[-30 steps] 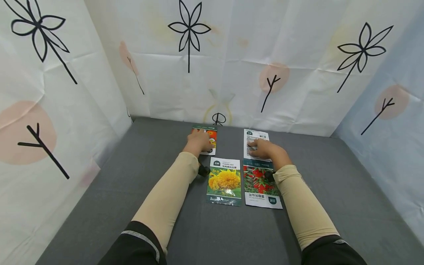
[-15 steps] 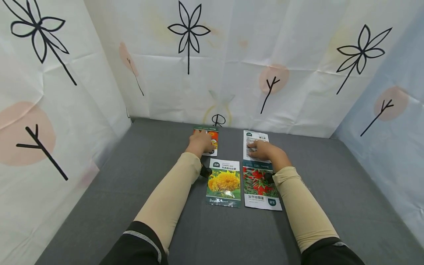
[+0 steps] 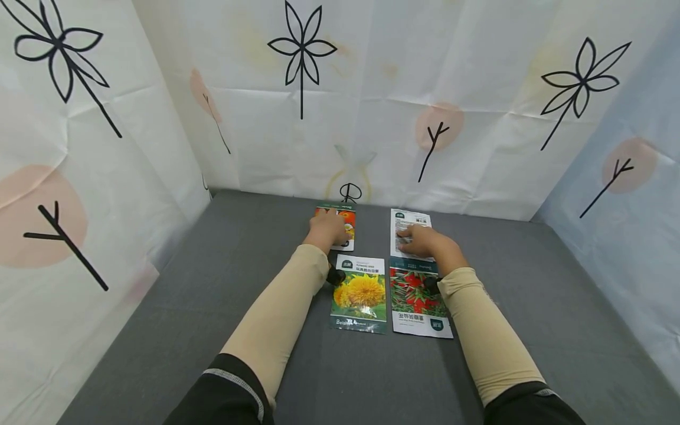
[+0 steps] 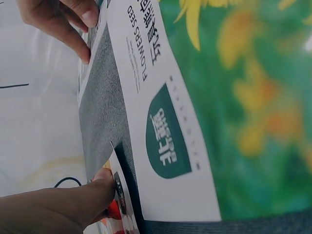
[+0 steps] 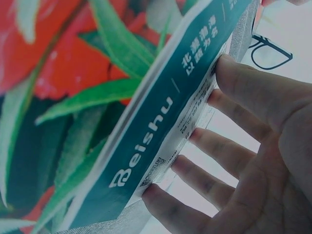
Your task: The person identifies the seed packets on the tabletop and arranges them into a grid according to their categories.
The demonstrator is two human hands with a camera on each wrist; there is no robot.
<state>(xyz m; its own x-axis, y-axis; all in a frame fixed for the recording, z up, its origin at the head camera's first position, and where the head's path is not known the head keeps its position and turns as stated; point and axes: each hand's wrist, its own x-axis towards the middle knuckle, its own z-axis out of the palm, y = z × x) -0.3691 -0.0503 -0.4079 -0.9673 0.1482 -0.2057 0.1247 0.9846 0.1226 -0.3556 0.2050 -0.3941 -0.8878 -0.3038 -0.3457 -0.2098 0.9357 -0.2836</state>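
My left hand (image 3: 326,228) lies over a seed packet with red and orange flowers (image 3: 349,219) at the back left. In the left wrist view its thumb touches the printed face; the other fingers are mostly hidden there. Fingertips of my right hand (image 3: 424,239) rest spread on a white, text-covered seed packet (image 3: 406,219) at the back right. Nearest to me on that side lies a packet with red flowers (image 3: 410,289), upside down, its green end meeting the white packet. A yellow-flower seed packet (image 3: 366,290) lies left of it, just in front of my left hand.
A grey cloth (image 3: 340,372) covers the table. White fabric walls (image 3: 372,77) with flower and tree drawings stand behind and at both sides. A dark wrist device (image 3: 336,275) on my left wrist overlaps the yellow-flower packet's corner in the head view.
My left hand has slid slightly to the right together with the red and orange flower packet. My right hand and the other packets have stayed in place.
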